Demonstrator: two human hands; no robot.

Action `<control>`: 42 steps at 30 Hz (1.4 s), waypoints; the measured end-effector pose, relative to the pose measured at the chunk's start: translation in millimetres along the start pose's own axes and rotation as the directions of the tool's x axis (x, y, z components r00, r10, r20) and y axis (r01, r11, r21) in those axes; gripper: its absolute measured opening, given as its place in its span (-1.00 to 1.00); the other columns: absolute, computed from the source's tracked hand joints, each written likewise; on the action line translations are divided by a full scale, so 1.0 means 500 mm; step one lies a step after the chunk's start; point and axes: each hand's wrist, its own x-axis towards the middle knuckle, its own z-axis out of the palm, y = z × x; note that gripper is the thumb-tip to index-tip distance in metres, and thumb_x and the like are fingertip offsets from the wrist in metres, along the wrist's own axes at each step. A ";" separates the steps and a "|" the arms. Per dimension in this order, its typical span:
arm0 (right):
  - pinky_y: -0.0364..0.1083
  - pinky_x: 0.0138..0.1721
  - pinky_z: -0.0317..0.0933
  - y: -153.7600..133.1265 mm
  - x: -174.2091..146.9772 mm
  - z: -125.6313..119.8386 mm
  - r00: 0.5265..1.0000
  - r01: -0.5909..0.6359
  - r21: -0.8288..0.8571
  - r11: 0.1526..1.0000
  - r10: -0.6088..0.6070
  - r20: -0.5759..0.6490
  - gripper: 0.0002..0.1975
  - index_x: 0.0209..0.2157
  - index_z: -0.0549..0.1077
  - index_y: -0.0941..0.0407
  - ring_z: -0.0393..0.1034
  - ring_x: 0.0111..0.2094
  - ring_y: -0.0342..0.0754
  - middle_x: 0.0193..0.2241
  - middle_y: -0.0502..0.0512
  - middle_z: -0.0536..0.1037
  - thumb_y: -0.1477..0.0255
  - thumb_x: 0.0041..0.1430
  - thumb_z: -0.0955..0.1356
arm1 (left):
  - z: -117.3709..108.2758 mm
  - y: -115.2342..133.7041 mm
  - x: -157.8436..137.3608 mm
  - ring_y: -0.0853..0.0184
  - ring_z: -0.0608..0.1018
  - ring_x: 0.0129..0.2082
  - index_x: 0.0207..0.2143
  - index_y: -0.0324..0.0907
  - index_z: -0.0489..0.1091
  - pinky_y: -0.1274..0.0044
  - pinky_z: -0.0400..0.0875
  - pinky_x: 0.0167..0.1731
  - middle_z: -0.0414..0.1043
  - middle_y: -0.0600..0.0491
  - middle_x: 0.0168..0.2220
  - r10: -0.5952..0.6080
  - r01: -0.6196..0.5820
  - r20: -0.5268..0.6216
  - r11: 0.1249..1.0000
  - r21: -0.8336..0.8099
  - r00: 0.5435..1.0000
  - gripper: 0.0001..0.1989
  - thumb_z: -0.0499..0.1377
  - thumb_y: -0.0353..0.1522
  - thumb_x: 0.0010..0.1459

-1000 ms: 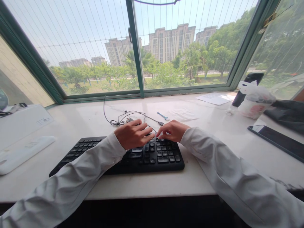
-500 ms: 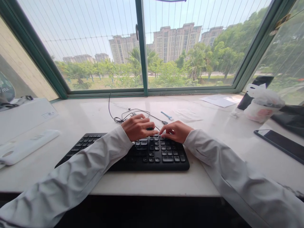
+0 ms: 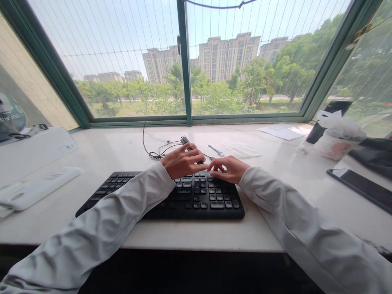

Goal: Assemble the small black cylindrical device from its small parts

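A black keyboard [image 3: 214,212] lies on the white sill, its left part partly covered by my left sleeve. Above its upper edge, my left hand [image 3: 183,161] is closed around a small dark brush [image 3: 184,140]. The brush's bristle end points up and away, and the other end shows by my fingertips. My right hand [image 3: 229,169] rests at the keyboard's upper right keys, thumb and forefinger bent close together. Whatever may be between those fingertips is too small to make out. The two hands nearly touch at the fingertips.
Behind the hands lie a coiled black cable [image 3: 157,155] and a small blue tool [image 3: 216,150]. A phone [image 3: 364,188], a bagged cup [image 3: 333,143] and paper [image 3: 283,131] are on the right. A white plastic piece [image 3: 45,188] and white box [image 3: 33,153] stand left.
My left hand has lifted slightly from the keys, and the brush's bristle end now stands up in plain sight. My right hand has barely moved. The view has shifted a little.
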 end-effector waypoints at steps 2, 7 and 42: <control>-0.15 -0.36 0.16 -0.002 -0.001 -0.002 1.000 -0.007 0.082 0.997 0.008 -0.015 -0.69 -0.24 0.51 0.16 0.30 -0.47 -0.16 -0.50 0.02 0.49 0.23 0.11 0.33 | -0.015 0.004 0.012 0.40 0.48 -0.24 -0.19 -0.06 0.39 0.40 0.21 -0.04 0.48 0.10 -0.28 -0.001 0.001 -0.018 0.999 0.041 1.000 -0.78 0.02 -0.49 0.22; -0.04 -0.14 0.22 -0.009 0.003 -0.007 0.996 0.001 0.567 0.823 -0.049 0.070 -0.62 -0.14 0.49 0.17 0.39 -0.19 -0.01 -0.25 0.11 0.54 0.21 0.08 0.35 | -0.049 0.015 0.035 0.40 0.48 -0.23 -0.28 -0.13 0.37 0.42 0.24 -0.05 0.49 0.10 -0.29 0.023 -0.009 -0.134 0.995 0.102 0.991 -0.85 0.02 -0.46 0.23; -0.17 -0.57 0.07 -0.113 0.040 0.004 0.958 -0.070 0.988 0.137 0.285 0.029 -0.85 -0.43 0.32 0.14 0.14 -0.55 -0.19 -0.58 -0.02 0.28 0.52 -0.17 0.28 | -0.005 0.070 0.034 0.40 0.49 -0.43 -0.08 -0.23 0.35 0.57 0.34 -0.41 0.46 -0.03 -0.30 -0.814 0.443 0.398 -0.197 -0.875 0.423 -0.55 0.12 -0.09 0.11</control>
